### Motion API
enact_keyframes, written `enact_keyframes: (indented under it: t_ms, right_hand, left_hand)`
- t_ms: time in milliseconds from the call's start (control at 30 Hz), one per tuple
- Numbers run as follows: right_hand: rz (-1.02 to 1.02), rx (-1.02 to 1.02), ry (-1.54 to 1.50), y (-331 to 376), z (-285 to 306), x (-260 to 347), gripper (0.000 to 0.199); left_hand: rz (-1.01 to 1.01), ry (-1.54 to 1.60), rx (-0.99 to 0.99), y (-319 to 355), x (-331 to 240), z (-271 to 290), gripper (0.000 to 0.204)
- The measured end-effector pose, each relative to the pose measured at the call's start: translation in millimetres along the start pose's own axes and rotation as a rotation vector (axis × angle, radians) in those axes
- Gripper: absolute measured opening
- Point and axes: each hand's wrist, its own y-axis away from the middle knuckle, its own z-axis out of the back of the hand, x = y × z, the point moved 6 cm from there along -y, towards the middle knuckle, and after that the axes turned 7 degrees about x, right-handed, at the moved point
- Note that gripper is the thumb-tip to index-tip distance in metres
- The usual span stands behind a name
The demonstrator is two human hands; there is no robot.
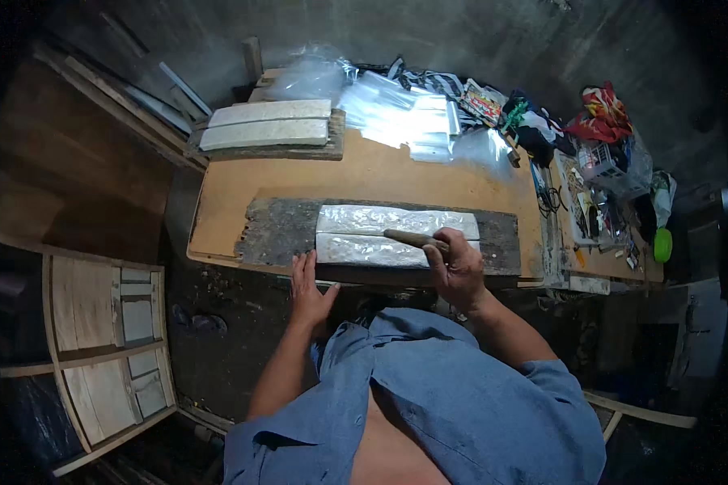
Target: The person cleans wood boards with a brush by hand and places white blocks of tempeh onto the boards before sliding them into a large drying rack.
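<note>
Two long white slabs, the far one (396,218) and the near one (372,249), lie side by side on a worn dark board (287,226). Their surfaces look glossy and uneven, perhaps under clear film. A short brown tapered wooden stick (412,238) is gripped in my right hand (459,267), its tip pointing left over the seam between the slabs. I cannot tell whether that tip touches them. My left hand (309,287), fingers spread, rests at the board's front edge, by the near slab's left end.
At the back left, another board (336,137) carries two white slabs (267,121). Clear plastic sheets (388,109) cover the table's (429,182) far side. Clothes and bags (534,125) pile at the back right, beside a tray (578,218) of small items. A wooden frame (109,353) stands lower left.
</note>
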Motion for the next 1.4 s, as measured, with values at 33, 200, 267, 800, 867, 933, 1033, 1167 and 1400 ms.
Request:
enact_keyframes:
  t_ms: [33, 200, 267, 800, 867, 933, 1033, 1167, 1400]
  right_hand:
    - [0.004, 0.003, -0.001, -4, -7, 5, 0.024]
    - [0.018, 0.149, -0.002, -22, -41, 25, 0.024]
    - [0.105, 0.268, 0.091, -28, -57, 31, 0.024]
    - [-0.216, -0.015, -0.077, -52, -41, -17, 0.022]
    - [-0.204, 0.063, -0.013, -49, -37, -26, 0.021]
    - [-0.215, 0.042, -0.056, -44, -30, -36, 0.021]
    - [-0.272, -0.036, -0.026, -34, -2, -41, 0.022]
    - [-0.292, -0.106, -0.002, -19, 20, -58, 0.021]
    - [-0.353, -0.086, -0.022, -8, 45, -75, 0.022]
  left_hand:
    - [-0.004, 0.013, 0.019, 0, 1, 0, 0.090]
    - [-0.053, 0.009, 0.010, 3, 5, 2, 0.093]
    - [-0.040, 0.020, 0.009, 3, 6, 1, 0.094]
    - [0.014, 0.066, 0.058, 3, 5, 2, 0.095]
    - [0.000, 0.060, 0.054, 4, 6, 3, 0.095]
    - [0.022, 0.052, 0.051, 4, 4, 4, 0.096]
    - [0.028, 0.047, 0.055, 2, 1, 4, 0.097]
    - [0.021, -0.011, 0.045, 5, -1, 2, 0.098]
    - [0.039, -0.025, 0.051, 2, 0, -1, 0.100]
